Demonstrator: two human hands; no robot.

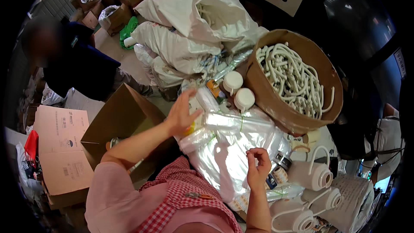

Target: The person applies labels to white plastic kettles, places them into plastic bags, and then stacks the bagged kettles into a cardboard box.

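My left hand (183, 112) is raised over the near left side of a pile of clear plastic bags (241, 123), its fingers spread and holding nothing visible. Above the right part of the pile is my right hand (258, 164), fingers curled toward the thumb in a pinch. Whatever may be between those fingertips is too small to make out. Bundles of the shiny bags lie flat, some tied with thin green string. Two round white plastic lids (233, 81) sit just beyond the pile. Several white plastic jugs (311, 175) with loop handles lie right of my right hand.
A round brown cardboard bin (297, 123) full of white rope-like pieces (290, 74) stands far right. Large white sacks (172, 45) lie beyond the pile. An open cardboard box (125, 114) is at my left, by a flattened carton (62, 136). Another person (79, 62) stands far left.
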